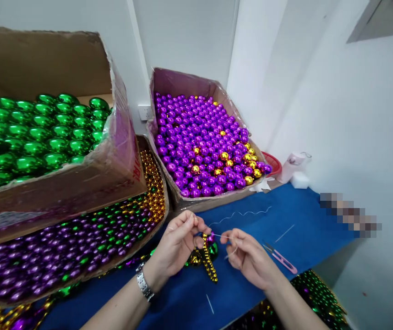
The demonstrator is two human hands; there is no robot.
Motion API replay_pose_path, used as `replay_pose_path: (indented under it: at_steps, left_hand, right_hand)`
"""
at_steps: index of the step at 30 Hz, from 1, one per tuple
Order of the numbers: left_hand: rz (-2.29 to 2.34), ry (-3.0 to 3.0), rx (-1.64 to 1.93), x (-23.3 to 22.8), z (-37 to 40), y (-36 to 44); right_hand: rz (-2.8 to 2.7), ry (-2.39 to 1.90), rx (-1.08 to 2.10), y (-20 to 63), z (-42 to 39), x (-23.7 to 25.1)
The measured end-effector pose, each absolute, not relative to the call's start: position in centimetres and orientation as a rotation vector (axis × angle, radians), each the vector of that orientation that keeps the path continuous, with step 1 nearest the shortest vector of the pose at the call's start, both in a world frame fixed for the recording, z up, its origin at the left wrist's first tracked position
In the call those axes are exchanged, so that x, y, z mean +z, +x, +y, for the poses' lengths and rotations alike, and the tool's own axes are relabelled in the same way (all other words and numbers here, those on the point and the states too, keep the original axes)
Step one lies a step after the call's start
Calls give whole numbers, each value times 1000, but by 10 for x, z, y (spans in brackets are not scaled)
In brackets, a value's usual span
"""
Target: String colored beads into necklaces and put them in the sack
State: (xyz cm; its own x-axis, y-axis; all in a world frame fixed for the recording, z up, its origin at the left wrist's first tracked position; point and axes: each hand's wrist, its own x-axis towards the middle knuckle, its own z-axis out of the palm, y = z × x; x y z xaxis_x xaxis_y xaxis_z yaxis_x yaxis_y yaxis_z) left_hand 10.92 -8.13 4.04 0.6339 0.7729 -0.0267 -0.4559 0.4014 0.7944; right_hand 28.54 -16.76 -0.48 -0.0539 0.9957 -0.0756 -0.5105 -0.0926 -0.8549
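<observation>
A thin white string (218, 235) runs between my two hands above the blue tabletop. My left hand (182, 243), a metal watch on its wrist, is closed with thumb and fingertips pinched on the string. My right hand (248, 256) pinches the string's other side, with a short loose end by its fingers. Below the left fingertips are a strand of small gold beads (210, 265) and shiny purple, green and gold balls, partly hidden by that hand. Whether they hang or lie on the cloth I cannot tell. A longer wavy thread (239, 213) extends behind the hands.
Pink-handled thread snips (282, 260) lie right of my right hand. Short white pieces (210, 304) rest on the blue cloth (182, 302). Cartons hold green balls (38, 133), purple balls with some gold (199, 137), and mixed beads (79, 243). More green beads (320, 293) show lower right.
</observation>
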Motion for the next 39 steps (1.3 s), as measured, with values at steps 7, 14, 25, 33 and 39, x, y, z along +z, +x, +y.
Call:
replay_pose_path:
  at_steps: [7, 14, 25, 33, 39]
  left_hand:
    - [387, 825, 762, 38, -82, 115]
    - [333, 1059, 784, 78, -85, 107]
    - [540, 1137, 733, 33, -89, 92]
    - [599, 1363, 776, 41, -92, 108]
    - [600, 1413, 813, 42, -91, 113]
  right_hand:
    - [-486, -415, 1539, 273, -158, 18]
    - [-821, -569, 1553, 284, -150, 58]
    - [-1011, -918, 1446, 288, -159, 10]
    - [-1976, -1627, 416, 289, -161, 34]
    - [-2279, -1739, -10, 283, -158, 28]
